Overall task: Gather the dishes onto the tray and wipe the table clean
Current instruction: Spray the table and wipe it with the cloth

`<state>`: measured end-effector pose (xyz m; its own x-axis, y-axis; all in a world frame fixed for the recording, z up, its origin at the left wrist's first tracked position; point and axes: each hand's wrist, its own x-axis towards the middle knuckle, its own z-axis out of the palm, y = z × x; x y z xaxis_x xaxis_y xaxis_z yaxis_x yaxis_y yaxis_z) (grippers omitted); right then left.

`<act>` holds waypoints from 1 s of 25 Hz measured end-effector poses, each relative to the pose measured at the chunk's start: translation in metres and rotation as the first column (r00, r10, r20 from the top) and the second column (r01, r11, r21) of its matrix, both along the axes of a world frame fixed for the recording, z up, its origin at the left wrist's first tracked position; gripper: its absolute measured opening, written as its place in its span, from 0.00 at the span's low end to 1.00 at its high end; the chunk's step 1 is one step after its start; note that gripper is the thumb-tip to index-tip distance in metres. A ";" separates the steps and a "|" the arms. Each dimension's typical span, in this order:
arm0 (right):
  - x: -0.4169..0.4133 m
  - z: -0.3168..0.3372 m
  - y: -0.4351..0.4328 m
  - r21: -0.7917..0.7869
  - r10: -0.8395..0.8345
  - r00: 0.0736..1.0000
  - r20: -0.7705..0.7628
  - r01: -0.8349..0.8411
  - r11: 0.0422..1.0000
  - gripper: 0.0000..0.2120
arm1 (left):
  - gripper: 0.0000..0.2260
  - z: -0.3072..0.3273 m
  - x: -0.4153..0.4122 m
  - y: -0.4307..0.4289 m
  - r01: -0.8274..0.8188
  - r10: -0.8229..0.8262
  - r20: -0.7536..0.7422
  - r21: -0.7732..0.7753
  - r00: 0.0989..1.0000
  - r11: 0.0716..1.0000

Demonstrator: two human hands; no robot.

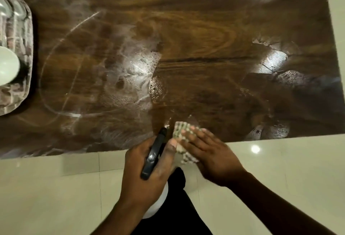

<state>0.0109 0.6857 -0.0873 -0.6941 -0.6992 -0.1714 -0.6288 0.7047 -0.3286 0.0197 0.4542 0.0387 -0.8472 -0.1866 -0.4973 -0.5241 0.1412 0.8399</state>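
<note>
The dark wooden table shows wet smears and streaks across its left and middle. My left hand is closed around a spray bottle with a black trigger head, its white body partly hidden below my hand, held just off the table's near edge. My right hand presses a checked cloth at the near edge of the table, fingers spread over it. At the far left a tray holds a white dish and other blurred dishes, partly cut off by the frame.
Pale glossy floor tiles lie in front of the table and along its right side. The table's near edge runs across the frame just above my hands. My dark trousers show below between my arms.
</note>
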 end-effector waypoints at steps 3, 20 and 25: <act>0.002 0.006 0.067 0.004 -0.546 0.836 -0.044 0.547 0.837 0.32 | 0.20 0.002 0.019 0.006 -0.010 0.011 0.007 -0.055 1.000 0.998; -0.048 0.005 0.000 -0.005 -0.466 0.883 -0.058 0.467 0.884 0.34 | 0.20 0.001 0.076 -0.013 -0.127 0.127 0.006 0.038 0.992 0.991; -0.027 0.002 -0.078 -0.018 -0.804 0.594 -0.025 0.804 0.594 0.34 | 0.17 -0.004 0.070 -0.049 -0.172 0.174 -0.019 0.091 0.985 0.981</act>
<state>-0.0164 0.6075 -0.0856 -0.9794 0.1440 -0.1418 0.1835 0.9276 -0.3254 0.0900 0.4051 0.0343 -0.8193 -0.2877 -0.4960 -0.5113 -0.0251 0.8591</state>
